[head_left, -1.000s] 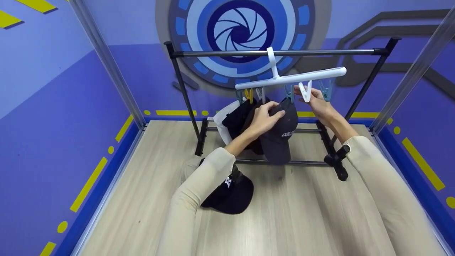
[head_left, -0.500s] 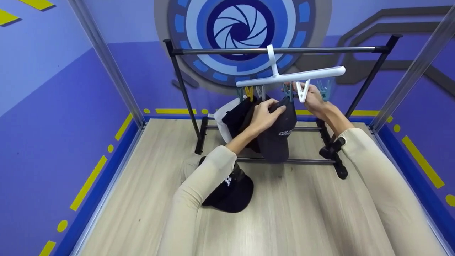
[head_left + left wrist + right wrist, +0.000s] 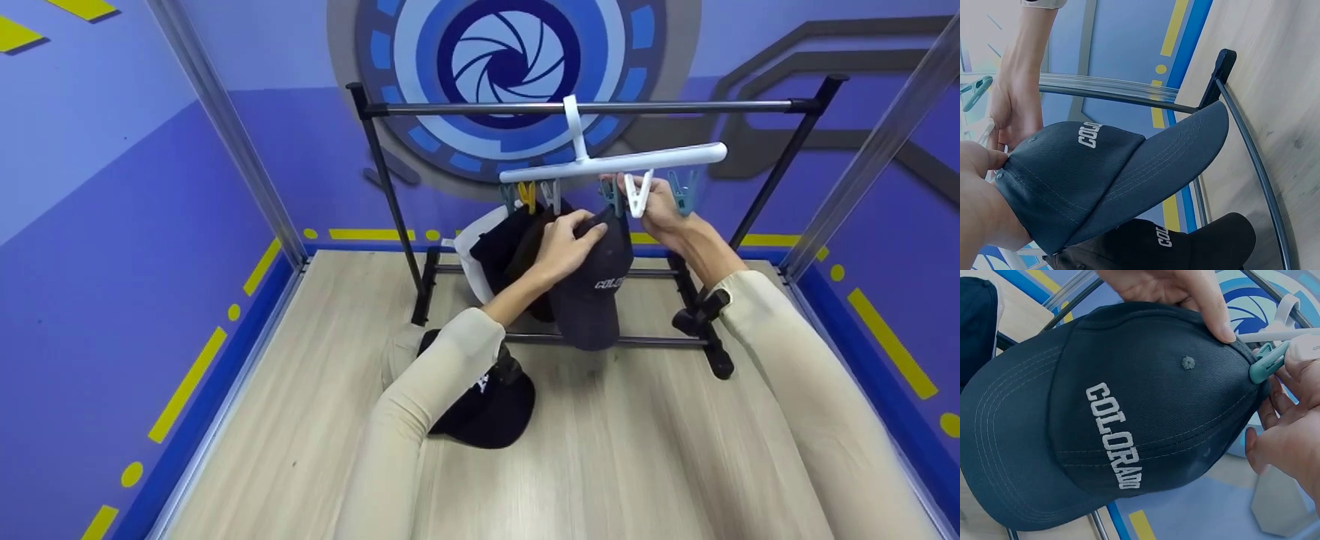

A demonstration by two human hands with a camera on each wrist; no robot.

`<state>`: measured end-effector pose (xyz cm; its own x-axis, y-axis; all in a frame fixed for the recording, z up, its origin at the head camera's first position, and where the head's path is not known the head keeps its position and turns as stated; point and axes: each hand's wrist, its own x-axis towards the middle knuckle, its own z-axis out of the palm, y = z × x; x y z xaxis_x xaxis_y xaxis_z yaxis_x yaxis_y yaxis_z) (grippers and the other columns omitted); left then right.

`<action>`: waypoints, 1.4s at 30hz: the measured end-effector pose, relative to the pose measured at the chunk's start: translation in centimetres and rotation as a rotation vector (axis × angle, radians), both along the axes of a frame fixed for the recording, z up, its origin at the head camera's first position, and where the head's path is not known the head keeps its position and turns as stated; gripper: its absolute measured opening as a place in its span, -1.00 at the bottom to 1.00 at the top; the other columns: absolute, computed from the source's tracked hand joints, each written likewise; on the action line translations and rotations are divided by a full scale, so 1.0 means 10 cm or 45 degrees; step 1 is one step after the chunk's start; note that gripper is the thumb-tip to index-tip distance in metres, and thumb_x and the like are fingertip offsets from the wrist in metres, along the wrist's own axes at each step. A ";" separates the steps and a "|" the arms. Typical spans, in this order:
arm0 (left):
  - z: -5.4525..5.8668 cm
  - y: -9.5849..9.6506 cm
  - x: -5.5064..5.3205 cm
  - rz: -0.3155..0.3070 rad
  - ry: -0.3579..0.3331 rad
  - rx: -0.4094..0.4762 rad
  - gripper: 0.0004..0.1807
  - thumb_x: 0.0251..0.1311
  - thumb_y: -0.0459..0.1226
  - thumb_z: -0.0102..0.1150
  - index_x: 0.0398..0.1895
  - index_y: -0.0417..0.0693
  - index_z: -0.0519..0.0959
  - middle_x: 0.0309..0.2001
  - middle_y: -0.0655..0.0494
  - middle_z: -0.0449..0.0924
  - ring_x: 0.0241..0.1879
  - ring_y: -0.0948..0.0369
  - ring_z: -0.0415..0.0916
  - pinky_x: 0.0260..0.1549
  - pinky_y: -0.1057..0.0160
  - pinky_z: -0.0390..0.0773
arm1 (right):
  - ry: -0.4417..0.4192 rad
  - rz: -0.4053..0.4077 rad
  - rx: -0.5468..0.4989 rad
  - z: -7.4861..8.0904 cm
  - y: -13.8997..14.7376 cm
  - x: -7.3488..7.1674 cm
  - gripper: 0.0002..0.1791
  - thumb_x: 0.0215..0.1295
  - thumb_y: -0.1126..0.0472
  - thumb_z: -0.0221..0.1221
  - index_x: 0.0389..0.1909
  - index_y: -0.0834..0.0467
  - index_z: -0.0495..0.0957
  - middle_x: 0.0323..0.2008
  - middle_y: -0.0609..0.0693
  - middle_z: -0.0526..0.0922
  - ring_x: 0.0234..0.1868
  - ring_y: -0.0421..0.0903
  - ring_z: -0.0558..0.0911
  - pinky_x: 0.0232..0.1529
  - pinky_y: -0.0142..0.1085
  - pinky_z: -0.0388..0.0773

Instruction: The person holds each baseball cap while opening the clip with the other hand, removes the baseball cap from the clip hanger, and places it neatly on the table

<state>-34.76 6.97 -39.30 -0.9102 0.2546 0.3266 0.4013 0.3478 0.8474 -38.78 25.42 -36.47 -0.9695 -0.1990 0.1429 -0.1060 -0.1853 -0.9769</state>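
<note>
A dark grey baseball cap with COLORADO across its front hangs brim-down below a white clip hanger. My left hand grips its crown near the top, thumb on the outside. At the hanger, my right hand pinches a teal clothespin, whose jaws sit over the cap's top edge. A white clothespin hangs in front of the right fingers, and another teal clip dangles to their right. Part of the right fingers is hidden behind the clips.
Left of the grey cap hang a white cap, a black cap and another dark cap, under several clips. The hanger hooks on a metal rack. On the table, a black cap and a beige cap lie beneath the left sleeve.
My right hand has shifted slightly left, from beside the white clothespin to the teal one at the cap. The grey cap has swayed a little; my left hand keeps its grip.
</note>
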 end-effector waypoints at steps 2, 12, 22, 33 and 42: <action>-0.01 0.00 0.00 0.000 -0.006 0.001 -0.78 0.45 -0.20 0.17 -0.07 -0.14 0.69 -0.12 0.01 0.77 -0.24 0.31 0.62 -0.20 0.45 0.51 | 0.007 0.007 -0.036 -0.01 0.00 -0.01 -0.76 0.42 0.09 0.21 -0.12 0.09 0.79 -0.17 -0.18 0.79 -0.02 -0.25 0.61 -0.07 -0.50 0.44; -0.02 0.00 0.04 -0.011 -0.042 -0.008 -0.79 0.44 -0.23 0.16 -0.08 -0.16 0.69 -0.13 -0.01 0.76 -0.24 0.29 0.60 -0.23 0.42 0.50 | 0.032 -0.024 -0.134 -0.03 -0.05 -0.01 -0.80 0.43 0.20 0.20 -0.22 0.08 0.81 -0.21 -0.14 0.82 -0.07 -0.27 0.64 -0.08 -0.50 0.49; -0.06 0.02 0.08 -0.033 -0.021 -0.074 -0.78 0.43 -0.24 0.16 -0.06 -0.20 0.67 -0.13 -0.04 0.75 -0.22 0.28 0.59 -0.21 0.44 0.47 | 0.035 -0.103 -0.093 -0.03 -0.07 0.00 -0.78 0.43 0.17 0.21 -0.32 -0.01 0.83 -0.26 -0.23 0.79 -0.08 -0.28 0.55 -0.04 -0.48 0.32; -0.13 -0.03 0.19 -0.077 -0.109 -0.124 -0.83 0.39 -0.23 0.20 -0.15 -0.16 0.66 -0.21 0.01 0.72 -0.36 0.33 0.52 -0.35 0.46 0.45 | -0.035 -0.068 -0.038 -0.05 0.00 0.04 -0.73 0.41 0.06 0.22 -0.02 0.08 0.74 -0.19 -0.25 0.80 0.21 -0.21 0.56 0.14 -0.47 0.40; -0.16 -0.15 0.29 -0.115 -0.170 -0.126 -0.88 0.33 -0.21 0.29 -0.29 -0.08 0.64 -0.33 0.16 0.62 -0.39 0.33 0.48 -0.36 0.43 0.43 | -0.098 -0.060 0.006 0.00 0.09 0.11 -0.79 0.44 0.02 0.19 -0.24 -0.01 0.76 -0.22 -0.18 0.77 -0.15 -0.27 0.64 -0.12 -0.44 0.56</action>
<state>-31.88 5.52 -40.90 -0.9159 0.3621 0.1734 0.3207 0.4000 0.8585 -37.63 26.36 -36.49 -0.9860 -0.1531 0.0665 -0.0388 -0.1773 -0.9834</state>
